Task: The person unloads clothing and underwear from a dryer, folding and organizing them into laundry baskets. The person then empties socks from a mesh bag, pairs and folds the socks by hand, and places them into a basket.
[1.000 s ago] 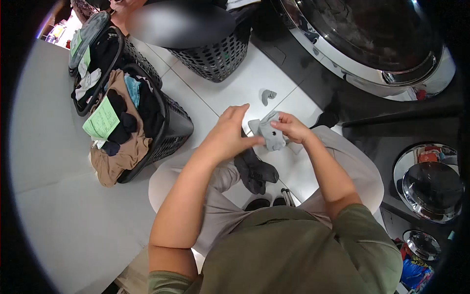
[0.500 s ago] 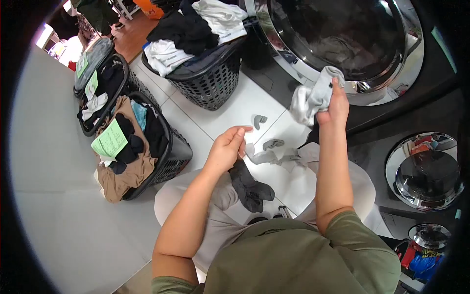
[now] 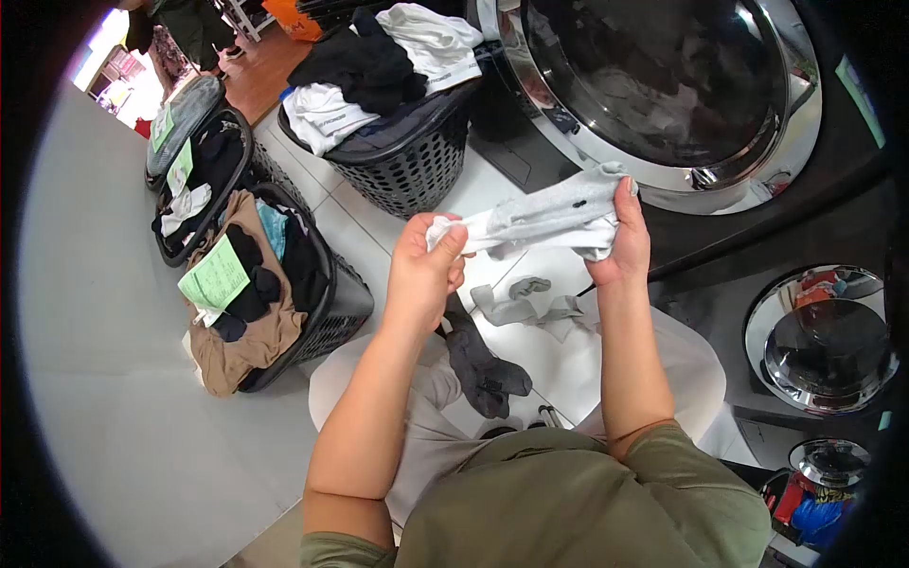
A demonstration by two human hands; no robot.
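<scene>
A light grey and white sock is stretched between my two hands, above the floor and in front of the large machine. My left hand pinches its white end, and my right hand holds the other end, where a small dark mark shows. Below the sock, loose grey socks lie on the white tiles. Dark grey socks lie between my legs, nearer my body.
A dark basket piled with black and white clothes stands ahead. Two more full baskets with green papers are at the left. A round machine door is at the upper right. A person's dark-clothed legs show far left.
My right hand has come down and left from near the machine door with the sock. My left hand, empty half a second ago, has taken the sock's white end, and the sock is now stretched out.
</scene>
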